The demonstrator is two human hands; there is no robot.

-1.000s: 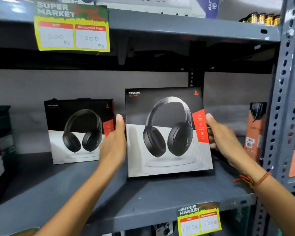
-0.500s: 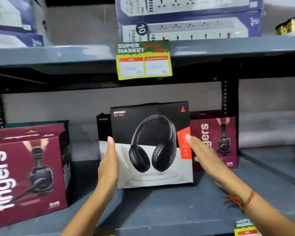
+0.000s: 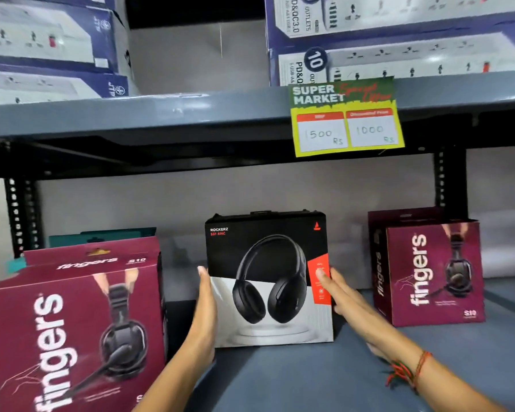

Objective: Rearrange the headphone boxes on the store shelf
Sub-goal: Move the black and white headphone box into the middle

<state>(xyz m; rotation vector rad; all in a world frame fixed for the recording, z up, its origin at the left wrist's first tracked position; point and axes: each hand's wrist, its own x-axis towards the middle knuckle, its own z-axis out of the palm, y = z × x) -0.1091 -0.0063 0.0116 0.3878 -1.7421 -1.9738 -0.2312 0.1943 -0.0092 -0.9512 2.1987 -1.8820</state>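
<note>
black headphone box upright between maroon boxes | left hand, right hand flat against its sides, probably clamping | slide back squarely, keep face forward

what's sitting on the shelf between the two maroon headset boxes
In the head view, one black headphone box stands upright between the left maroon box and the right one, with the left hand and right hand on its sides.
</note>
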